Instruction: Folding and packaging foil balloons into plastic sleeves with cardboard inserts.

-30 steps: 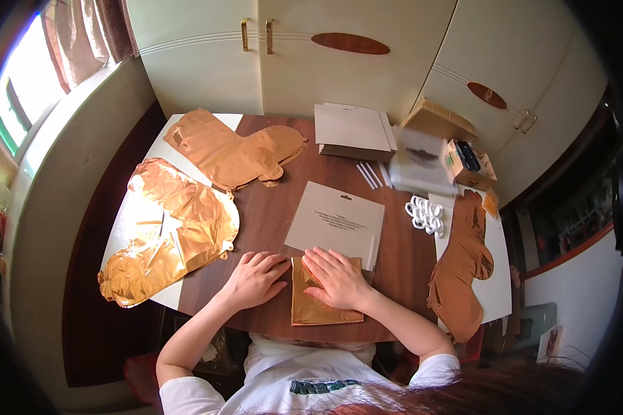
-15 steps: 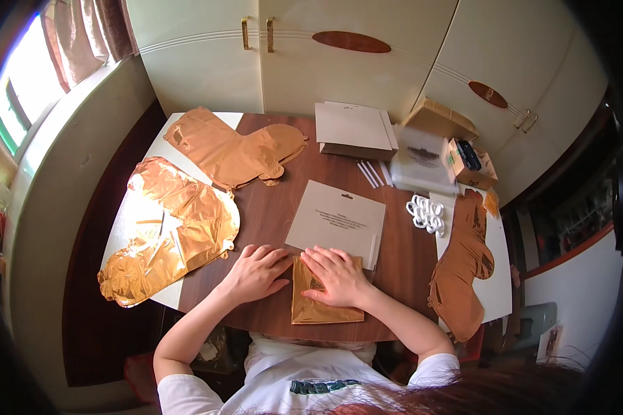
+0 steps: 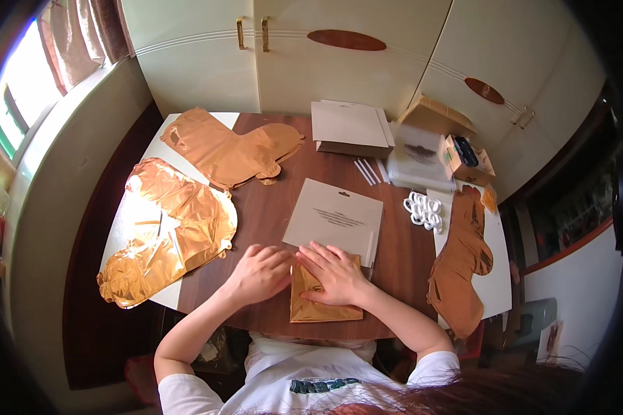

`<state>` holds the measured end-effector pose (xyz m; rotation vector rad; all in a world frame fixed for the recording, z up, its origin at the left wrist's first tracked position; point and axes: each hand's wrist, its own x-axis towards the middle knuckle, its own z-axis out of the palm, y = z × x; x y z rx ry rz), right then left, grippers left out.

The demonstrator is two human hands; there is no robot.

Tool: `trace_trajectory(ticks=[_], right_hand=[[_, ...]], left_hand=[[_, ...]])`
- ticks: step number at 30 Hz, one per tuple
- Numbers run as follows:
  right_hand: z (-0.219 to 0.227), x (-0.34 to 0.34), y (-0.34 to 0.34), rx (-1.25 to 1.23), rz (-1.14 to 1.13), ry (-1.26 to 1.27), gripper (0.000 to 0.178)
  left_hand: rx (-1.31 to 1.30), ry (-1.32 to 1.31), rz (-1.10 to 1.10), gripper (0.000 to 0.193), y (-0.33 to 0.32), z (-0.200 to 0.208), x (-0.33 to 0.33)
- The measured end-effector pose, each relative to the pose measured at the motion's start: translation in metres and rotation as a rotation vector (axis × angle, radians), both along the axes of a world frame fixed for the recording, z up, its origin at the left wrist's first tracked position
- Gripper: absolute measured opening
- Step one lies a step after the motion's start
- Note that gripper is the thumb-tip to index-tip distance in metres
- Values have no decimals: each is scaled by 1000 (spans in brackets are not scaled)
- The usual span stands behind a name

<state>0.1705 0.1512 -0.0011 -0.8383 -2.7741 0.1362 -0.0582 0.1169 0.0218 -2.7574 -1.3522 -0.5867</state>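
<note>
Two bare hands are at the near middle of the brown and white tabletop (image 3: 405,270). The right hand (image 3: 334,278) lies flat on a piece of folded gold foil (image 3: 325,313), with its fingers straight and close together. The left hand (image 3: 262,272) is at the left side of the foil, with its fingers bent in. I cannot tell if its fingertips pinch the edge. The folded gold foil lies close to the near edge of the tabletop.

Just past the foil is a flat pale card (image 3: 336,218) with a small dark slot at its far side. On the left lies a big shiny gold shape (image 3: 187,232), all crinkly, and past it is a duller gold shape (image 3: 221,149). On the right is a long brown shape (image 3: 460,256), and left of it sit some white loops (image 3: 422,213). At the far side, a pile of pale cards (image 3: 349,124) is near some thin white sticks (image 3: 371,172). A clear plastic pack (image 3: 415,166) lies beside a small box (image 3: 479,168). Pale cupboard doors (image 3: 346,79) stand behind everything.
</note>
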Motion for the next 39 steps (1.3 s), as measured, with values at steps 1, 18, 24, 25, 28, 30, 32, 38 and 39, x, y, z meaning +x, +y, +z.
trace_trajectory(ticks=[1,18,24,25,28,30,32,38,39], right_hand=[[0,0,0,0,0,0,82],[1,2,0,-80,-21,-40,99],[5,23,-6,-70,-51,-47,91],[6,28,-7,-72,-50,-49,91],[7,42,-10,-9,-80,-62,91],[7,49,-13,12,-92,-77,92],[9,52,-13,35,-103,-89,92],[9,58,-15,27,-143,-124,95],[7,57,-15,38,-151,-133,94]], left_hand=[[0,-4,-54,35,-1,1,5],[42,155,-49,66,-6,0,18],[11,238,-34,84,-9,5,20],[9,236,-34,84,-10,4,20],[-4,243,-23,88,-11,4,20],[-6,240,-27,92,-11,3,20],[1,240,-24,93,-12,2,19],[-17,248,-21,99,-13,5,19],[-18,235,-25,100,-13,6,18]])
